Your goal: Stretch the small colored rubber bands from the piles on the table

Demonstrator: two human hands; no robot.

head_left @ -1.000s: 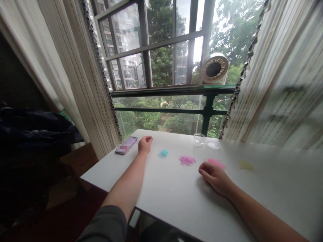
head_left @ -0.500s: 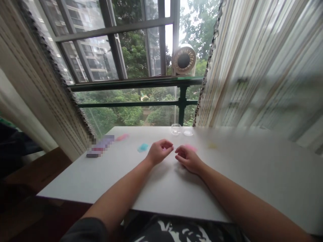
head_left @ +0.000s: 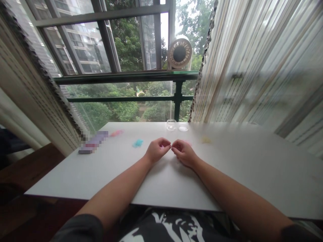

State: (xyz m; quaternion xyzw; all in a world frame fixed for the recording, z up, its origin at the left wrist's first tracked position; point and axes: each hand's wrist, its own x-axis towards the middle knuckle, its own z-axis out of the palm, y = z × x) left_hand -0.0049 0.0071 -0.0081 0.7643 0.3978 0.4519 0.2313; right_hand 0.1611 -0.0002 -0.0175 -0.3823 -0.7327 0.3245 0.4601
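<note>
Above the middle of the white table (head_left: 106, 178), my left hand (head_left: 158, 150) and my right hand (head_left: 185, 153) meet almost fingertip to fingertip. Both have thumb and fingers pinched together. Whatever lies between the tips is too small to make out. A little pinkish-purple shows inside the curl of my left fingers. Partly hidden behind my right hand lies a pink pile (head_left: 187, 143) of small pieces. To the left of my left hand is a turquoise pile (head_left: 138, 143), and a yellow pile (head_left: 206, 139) lies right of my right hand.
At the back edge stand a clear glass bowl (head_left: 171, 125) and a clear round dish (head_left: 183, 127). A pink-orange pile (head_left: 117, 133) and a blurred-out purple box (head_left: 94, 143) lie at left. A round fan (head_left: 180, 54) stands by the window, between curtains.
My right hand has come closer to my left, so their fingertips now nearly touch. The whole view has shifted slightly, with the table things appearing a little farther left and higher.
</note>
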